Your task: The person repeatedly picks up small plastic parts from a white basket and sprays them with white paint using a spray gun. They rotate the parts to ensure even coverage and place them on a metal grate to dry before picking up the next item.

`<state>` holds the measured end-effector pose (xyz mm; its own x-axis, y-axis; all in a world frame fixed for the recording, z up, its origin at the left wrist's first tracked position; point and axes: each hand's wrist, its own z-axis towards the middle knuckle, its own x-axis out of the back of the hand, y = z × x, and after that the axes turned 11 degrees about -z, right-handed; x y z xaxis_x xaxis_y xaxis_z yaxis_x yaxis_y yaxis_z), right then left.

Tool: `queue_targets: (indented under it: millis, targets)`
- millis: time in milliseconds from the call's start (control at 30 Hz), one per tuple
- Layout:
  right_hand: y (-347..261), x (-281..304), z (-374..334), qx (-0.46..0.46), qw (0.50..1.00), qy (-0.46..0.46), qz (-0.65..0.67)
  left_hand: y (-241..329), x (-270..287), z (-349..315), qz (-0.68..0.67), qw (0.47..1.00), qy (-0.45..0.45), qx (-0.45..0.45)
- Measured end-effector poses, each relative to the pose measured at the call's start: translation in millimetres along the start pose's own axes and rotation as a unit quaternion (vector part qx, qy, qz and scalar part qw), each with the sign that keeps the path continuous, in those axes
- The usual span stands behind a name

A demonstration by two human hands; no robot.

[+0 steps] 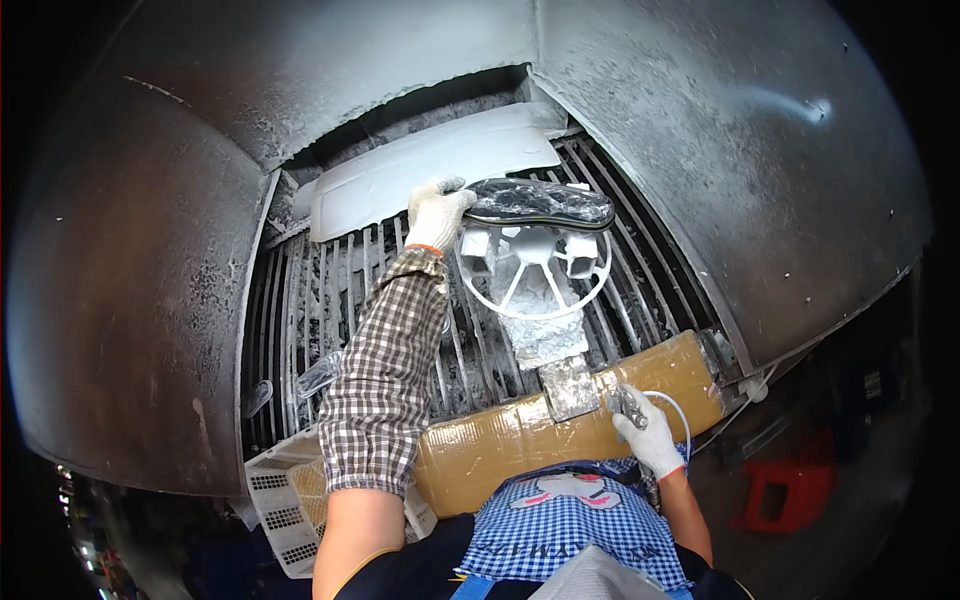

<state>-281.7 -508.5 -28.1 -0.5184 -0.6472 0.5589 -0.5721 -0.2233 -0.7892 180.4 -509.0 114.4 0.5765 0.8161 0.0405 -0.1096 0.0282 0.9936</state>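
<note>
My left hand, in a white knit glove, is closed on the left end of a dark, shoe-sole-shaped piece with white smears on its upper face. The piece lies level above a white spoked wheel, over two square white blocks on it; whether it rests on them I cannot tell. Low at the right, my right hand, gloved too, is wrapped round a small grey spray gun. A thin white hose curves beside that hand. The gun is apart from the dark piece.
Metal booth walls dusted white enclose a slatted grate. A white board lies at the back. Tan taped cardboard covers the front edge, with a white plastic basket at left and a red stool at right.
</note>
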Motion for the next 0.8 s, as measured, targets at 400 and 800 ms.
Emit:
queue_targets:
  millis: [400,800]
  targets:
    - [16,-6,4,0.005,1.000,-0.001,0.021,-38,20,5,0.030,0.996,0.069,-0.055]
    - [-17,22,7,0.079,0.987,0.105,0.089,-106,24,-152,-0.406,0.880,0.067,0.238]
